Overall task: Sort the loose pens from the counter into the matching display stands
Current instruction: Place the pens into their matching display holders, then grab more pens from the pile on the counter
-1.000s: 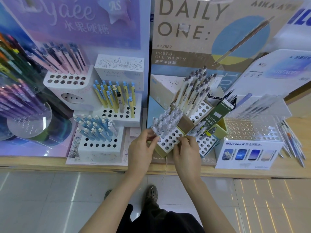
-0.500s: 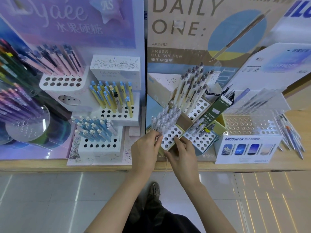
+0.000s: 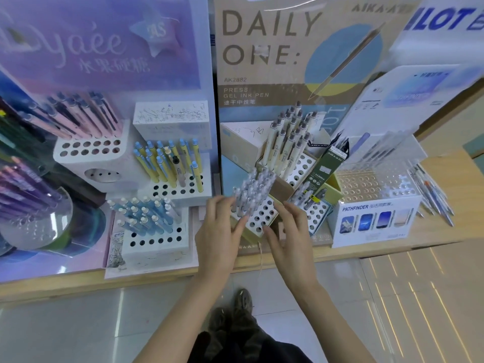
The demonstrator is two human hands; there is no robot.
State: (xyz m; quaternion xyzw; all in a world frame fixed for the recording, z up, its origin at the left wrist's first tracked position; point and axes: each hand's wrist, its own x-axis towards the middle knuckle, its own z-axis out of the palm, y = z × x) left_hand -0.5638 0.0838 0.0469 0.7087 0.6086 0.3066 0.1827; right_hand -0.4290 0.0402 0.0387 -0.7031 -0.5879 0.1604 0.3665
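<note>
1. Head view: two hands are seen at one perforated stand [image 3: 262, 218] in the middle of the counter [image 3: 442, 231]. The back of this stand is packed with translucent grey pens [image 3: 254, 187].
2. The left hand [image 3: 217, 231] is laid against the stand's left corner, with fingers nearly straight and the thumb across the front. Whether anything is pinched cannot be told.
3. The right hand [image 3: 290, 231] is held open, its fingers spread and its fingertips at the stand's right and front edges.
4. Three perforated stands are counted in the "Daily One" display: the handled one, one with cream pens [image 3: 288, 137] behind it, and a third stand [image 3: 315, 214] to its right.
5. Three white stands are counted in the left display, filled with pink pens [image 3: 86, 116], yellow pens [image 3: 170, 163] and blue pens [image 3: 144, 213].
6. One clear Pathfinder stand [image 3: 374, 184] is seen at the right. The loose pens [image 3: 432, 195] are lying on the counter just beside it, too blurred to be counted.
7. One second ago the right hand's fingers were curled at the stand's front; now they are spread. The loose pens have been left where they were.
</note>
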